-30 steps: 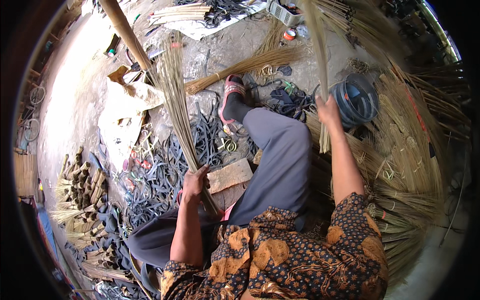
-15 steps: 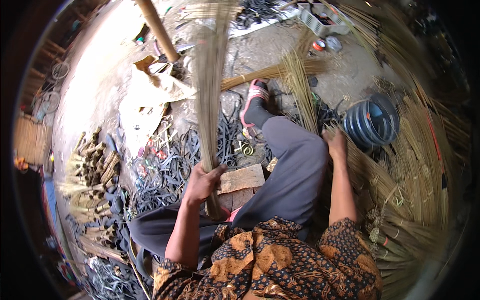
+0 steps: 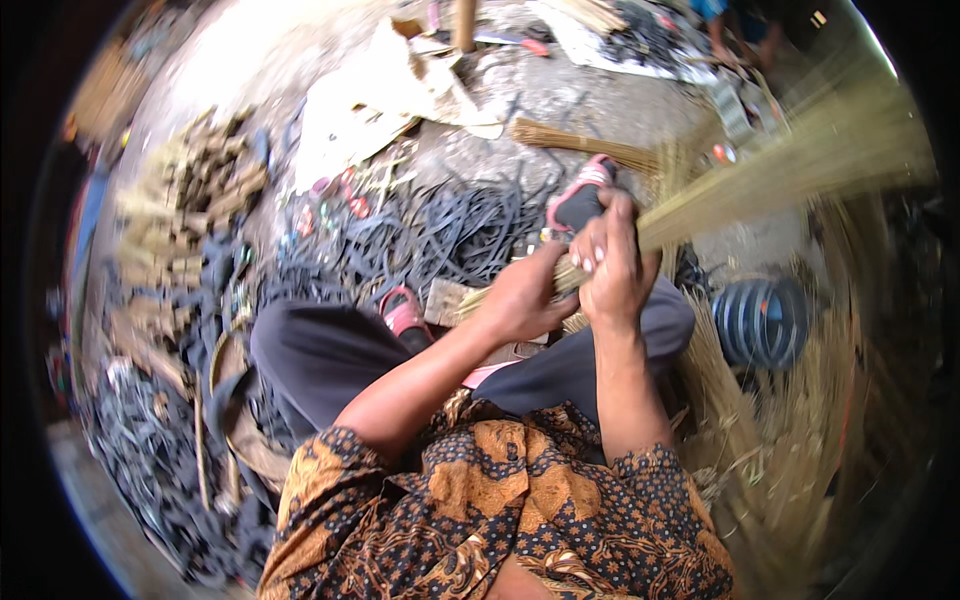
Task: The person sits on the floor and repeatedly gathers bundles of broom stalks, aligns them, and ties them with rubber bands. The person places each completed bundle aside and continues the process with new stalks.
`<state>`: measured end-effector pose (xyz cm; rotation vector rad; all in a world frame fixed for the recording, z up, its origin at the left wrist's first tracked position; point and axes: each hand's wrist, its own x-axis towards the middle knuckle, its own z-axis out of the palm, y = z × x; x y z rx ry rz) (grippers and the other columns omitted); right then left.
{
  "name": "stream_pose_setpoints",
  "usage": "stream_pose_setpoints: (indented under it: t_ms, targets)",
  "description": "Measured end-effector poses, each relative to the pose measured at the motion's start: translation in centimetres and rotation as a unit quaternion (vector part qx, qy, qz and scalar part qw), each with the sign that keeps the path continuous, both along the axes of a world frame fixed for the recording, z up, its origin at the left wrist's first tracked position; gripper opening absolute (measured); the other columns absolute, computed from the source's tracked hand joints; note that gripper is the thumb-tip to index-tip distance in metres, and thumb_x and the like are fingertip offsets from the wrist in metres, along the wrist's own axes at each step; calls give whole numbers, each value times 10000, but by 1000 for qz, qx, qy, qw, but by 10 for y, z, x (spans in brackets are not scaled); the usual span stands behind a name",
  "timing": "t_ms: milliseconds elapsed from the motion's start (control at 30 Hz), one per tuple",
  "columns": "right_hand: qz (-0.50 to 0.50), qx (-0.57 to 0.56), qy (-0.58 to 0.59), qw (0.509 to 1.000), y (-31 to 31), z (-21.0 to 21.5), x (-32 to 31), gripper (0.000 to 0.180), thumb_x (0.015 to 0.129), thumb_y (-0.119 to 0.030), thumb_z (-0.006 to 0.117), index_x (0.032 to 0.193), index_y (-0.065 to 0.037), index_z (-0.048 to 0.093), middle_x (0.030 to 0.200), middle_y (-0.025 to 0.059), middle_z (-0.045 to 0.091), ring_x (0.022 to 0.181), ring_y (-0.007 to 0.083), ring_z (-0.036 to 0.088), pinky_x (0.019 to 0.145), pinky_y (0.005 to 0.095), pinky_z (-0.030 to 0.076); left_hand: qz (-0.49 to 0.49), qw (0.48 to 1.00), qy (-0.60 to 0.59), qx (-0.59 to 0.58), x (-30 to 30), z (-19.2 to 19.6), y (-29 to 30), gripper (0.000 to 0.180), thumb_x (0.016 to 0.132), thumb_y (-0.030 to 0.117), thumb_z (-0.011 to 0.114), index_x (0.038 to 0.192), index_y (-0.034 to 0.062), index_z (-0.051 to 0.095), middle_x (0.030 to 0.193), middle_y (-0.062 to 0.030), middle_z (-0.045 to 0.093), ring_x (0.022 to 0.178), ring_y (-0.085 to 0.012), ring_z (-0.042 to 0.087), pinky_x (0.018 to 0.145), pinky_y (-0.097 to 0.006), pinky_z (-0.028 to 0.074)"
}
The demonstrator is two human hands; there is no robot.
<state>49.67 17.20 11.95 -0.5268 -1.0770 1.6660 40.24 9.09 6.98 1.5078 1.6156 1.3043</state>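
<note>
In the head view, a straw bundle (image 3: 760, 200) slants across the person's lap, its loose tips fanning far right and blurred. The right hand (image 3: 615, 265) has its fingers curled closed around the stalks; the left hand (image 3: 530, 295) grips nearer the cut end, thumb over it, fingers mostly hidden underneath. Holding it close together with both hands probably keeps the stalks tight while the tips spread free. Dark strips (image 3: 440, 235) lie heaped beyond the knees, seemingly within easy reach. Right of the knees stands a ribbed tub (image 3: 760, 322), with loose straw (image 3: 740, 450) nearer; short bundles (image 3: 195, 190) are piled at left, perhaps to keep them apart from it.
</note>
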Motion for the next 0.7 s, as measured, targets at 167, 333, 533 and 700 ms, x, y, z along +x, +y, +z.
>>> stream_pose_setpoints:
  t_ms: [167, 333, 533, 700]
  targets:
    - [3, 60, -26, 998, -43, 6, 12, 260, 1066, -125, 571, 1274, 31, 570, 687, -24, 438, 627, 77, 447, 611, 286, 435, 42, 999, -20, -1, 13, -50, -15, 303, 793, 202, 784, 993, 57, 611, 880, -211, 695, 887, -447, 682, 754, -510, 541]
    - [45, 201, -116, 972, -54, -13, 25, 259, 1103, -137, 473, 1288, 16, 570, 661, -26, 419, 604, 88, 424, 635, 293, 442, 79, 993, -75, 47, 22, -85, -29, 211, 785, 174, 780, 877, 57, 631, 834, -194, 687, 855, -447, 672, 735, -518, 531]
    - [61, 141, -306, 940, -75, -93, 1, 230, 1099, -154, 521, 1227, 30, 572, 842, 27, 599, 771, 89, 539, 764, 255, 467, 89, 984, -155, -16, 14, -117, -35, 237, 792, 229, 774, 858, 65, 616, 815, -178, 677, 803, -439, 666, 681, -489, 528]
    - [47, 125, -309, 942, -74, -93, -1, 228, 1100, -158, 521, 1215, 25, 593, 868, 20, 614, 796, 81, 553, 793, 249, 473, 109, 988, -111, -14, 9, -119, -32, 138, 864, 239, 674, 906, 108, 664, 854, -166, 716, 850, -443, 683, 718, -522, 542]
